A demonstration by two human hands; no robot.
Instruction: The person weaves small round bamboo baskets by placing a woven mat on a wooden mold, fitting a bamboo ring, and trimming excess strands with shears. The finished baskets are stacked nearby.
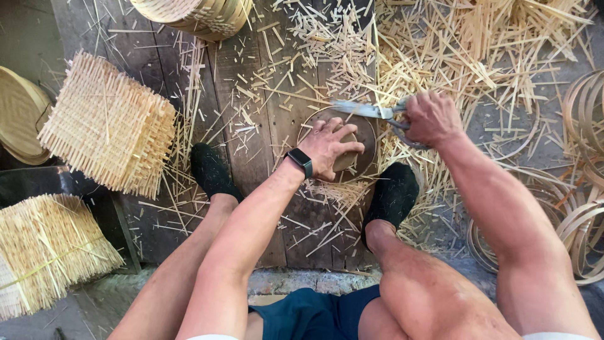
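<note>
Shears (371, 111), long-bladed and metal, lay at the frame's centre, their handles clenched in the right hand (431, 118) with blades pointing toward nine o'clock. Just at seven o'clock from them, the left hand (330, 147) pressed flat, fingers spread, on a round woven disc (367, 150) resting on the wooden boards (251, 126). Bamboo offcuts (478, 56) littered the floor toward one o'clock. Stacked square woven mats (107, 123) sat at nine o'clock, bamboo hoops (582, 208) at four o'clock.

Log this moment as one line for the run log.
left hand pressing round woven bamboo disc | right hand gripping large metal shears at disc rim | wooden plank floor
</note>
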